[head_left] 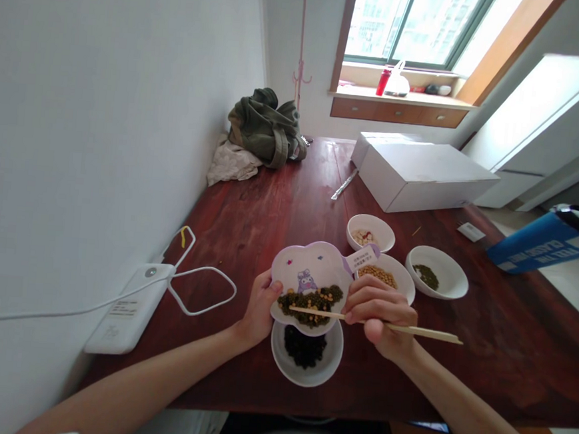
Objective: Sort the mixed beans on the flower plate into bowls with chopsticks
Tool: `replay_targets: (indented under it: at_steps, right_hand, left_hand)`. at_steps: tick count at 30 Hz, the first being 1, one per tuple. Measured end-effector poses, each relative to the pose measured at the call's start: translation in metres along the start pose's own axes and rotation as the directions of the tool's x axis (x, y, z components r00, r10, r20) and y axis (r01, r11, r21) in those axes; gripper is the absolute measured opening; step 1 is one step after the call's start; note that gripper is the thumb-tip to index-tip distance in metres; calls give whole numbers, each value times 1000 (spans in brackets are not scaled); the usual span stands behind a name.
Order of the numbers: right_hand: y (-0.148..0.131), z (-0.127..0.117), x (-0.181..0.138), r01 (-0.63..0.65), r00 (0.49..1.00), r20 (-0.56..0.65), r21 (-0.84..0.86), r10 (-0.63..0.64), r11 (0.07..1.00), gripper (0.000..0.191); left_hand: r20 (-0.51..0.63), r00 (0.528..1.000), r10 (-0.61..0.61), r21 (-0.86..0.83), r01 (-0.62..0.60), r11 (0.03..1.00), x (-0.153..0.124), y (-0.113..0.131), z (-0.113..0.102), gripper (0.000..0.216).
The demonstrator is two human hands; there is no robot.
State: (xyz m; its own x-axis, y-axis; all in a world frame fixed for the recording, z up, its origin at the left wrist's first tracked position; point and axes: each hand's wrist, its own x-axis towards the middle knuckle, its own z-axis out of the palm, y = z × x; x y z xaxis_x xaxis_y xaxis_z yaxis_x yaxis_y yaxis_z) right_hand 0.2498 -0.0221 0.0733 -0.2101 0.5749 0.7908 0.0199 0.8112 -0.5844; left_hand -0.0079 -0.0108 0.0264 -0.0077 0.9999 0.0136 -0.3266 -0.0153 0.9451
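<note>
My left hand (262,308) grips the left edge of a purple-rimmed cartoon plate (310,262). On the plate's lower part lies a heap of green beans mixed with yellow beans (320,300). Light wooden chopsticks (425,332) are held in my right hand (382,314), their tips at the heap. The plate is above a white bowl (304,377) of black beans and partly covers it. Just behind my right hand, a bowl of yellow beans (378,275) is partly hidden by that hand and the plate's handle.
To the right stands a bowl with green beans (425,276); farther back is a bowl with pale and red pieces (364,237). A white box (423,177), a blue bottle sleeve (548,241), a green bag (266,128) and a white power bank (129,311) with its cable surround them.
</note>
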Motion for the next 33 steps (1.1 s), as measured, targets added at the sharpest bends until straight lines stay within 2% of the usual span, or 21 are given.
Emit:
replay_targets:
  at_steps: [3,9,15,22,28,33]
  right_hand:
    - [2,-1,-5,118,993,44,-133,-113,984,51]
    - [5,-6,-7,176,984,64,-317,-164,932,54]
    - [6,-5,-2,183,982,104,-296,-159,937,53]
    - [0,-2,2,127,990,87,-239,-110,963,54]
    - [1,-1,2,170,984,82,-210,-156,963,54]
    - [3,2,3,212,973,145,-258,-179,943,53]
  left_hand:
    - [-64,998,-8,-7,8,1000,-1,0,0,75]
    - [76,997,4,-29,-1,1000,-1,4,2,75]
    - [58,998,2,-22,-1,1000,0,1,2,74]
    - [84,996,26,-2,-26,1000,0,2,2,72]
    - [80,995,62,14,-64,998,1,1,2,69]
    - [53,998,34,-28,-32,999,3,0,4,68]
